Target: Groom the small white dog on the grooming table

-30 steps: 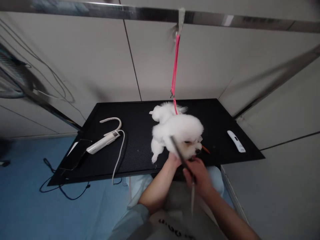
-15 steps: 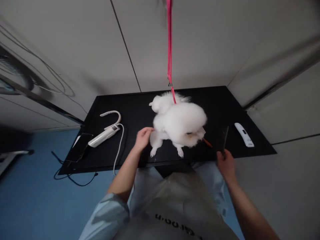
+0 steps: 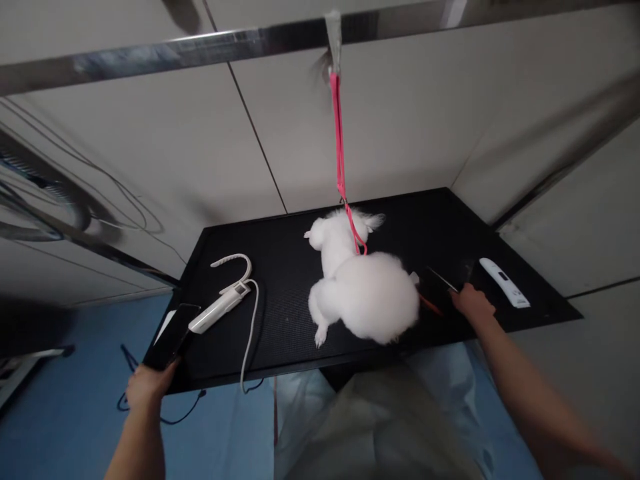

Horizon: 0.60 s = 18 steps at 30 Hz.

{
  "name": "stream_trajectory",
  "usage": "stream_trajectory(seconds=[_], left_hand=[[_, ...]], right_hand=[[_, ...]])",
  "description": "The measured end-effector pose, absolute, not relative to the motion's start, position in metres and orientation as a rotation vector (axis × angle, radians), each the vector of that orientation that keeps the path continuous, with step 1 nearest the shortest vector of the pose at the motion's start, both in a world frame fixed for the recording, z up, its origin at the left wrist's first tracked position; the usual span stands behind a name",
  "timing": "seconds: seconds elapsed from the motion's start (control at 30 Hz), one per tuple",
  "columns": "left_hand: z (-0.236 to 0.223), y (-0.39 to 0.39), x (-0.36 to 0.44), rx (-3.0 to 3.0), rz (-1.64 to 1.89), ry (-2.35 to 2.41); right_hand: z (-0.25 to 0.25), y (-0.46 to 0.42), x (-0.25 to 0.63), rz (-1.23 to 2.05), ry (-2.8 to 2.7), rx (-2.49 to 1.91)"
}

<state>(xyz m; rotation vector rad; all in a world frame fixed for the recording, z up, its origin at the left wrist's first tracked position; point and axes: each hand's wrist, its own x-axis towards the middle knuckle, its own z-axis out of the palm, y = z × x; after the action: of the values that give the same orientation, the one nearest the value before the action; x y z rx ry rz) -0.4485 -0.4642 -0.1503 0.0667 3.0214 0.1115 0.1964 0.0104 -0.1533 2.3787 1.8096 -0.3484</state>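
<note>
A fluffy white dog [image 3: 363,293] lies or crouches on the black table, its near end rounded and one hind paw out to the left. At the table's front left corner, my left hand [image 3: 150,383] closes around the near end of a dark smartphone [image 3: 177,330], thumb on top; the fingers underneath are hidden. My right hand [image 3: 473,303], right of the dog, is closed around a thin metal comb [image 3: 443,279], partly blurred. An orange-handled tool [image 3: 430,305] lies between the dog and that hand.
A white corded clipper [image 3: 220,310] with a curved hook lies left of the dog. A white cordless clipper [image 3: 504,283] is at the right of the black grooming table [image 3: 280,247]. A pink leash [image 3: 338,133] runs from an overhead metal bar [image 3: 200,50] to the dog.
My left hand has left the dog's leg and moved to the phone at the left corner. My right hand with the comb shifted slightly towards the cordless clipper. The dog's head is turned out of sight.
</note>
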Motion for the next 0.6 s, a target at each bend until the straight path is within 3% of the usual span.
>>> stream_trajectory(seconds=[0.27, 0.47, 0.6], left_hand=[[-0.136, -0.427, -0.474, 0.570, -0.170, 2.997], [-0.129, -0.388, -0.476, 0.753, -0.136, 2.915], [-0.133, -0.388, -0.479, 0.565, -0.027, 2.956]], right_hand=[[-0.164, 0.004, 0.189, -0.141, 1.960, 2.382], [-0.185, -0.013, 0.191, 0.266, 2.255, 2.351], [-0.200, -0.020, 0.194, 0.395, 2.363, 2.358]])
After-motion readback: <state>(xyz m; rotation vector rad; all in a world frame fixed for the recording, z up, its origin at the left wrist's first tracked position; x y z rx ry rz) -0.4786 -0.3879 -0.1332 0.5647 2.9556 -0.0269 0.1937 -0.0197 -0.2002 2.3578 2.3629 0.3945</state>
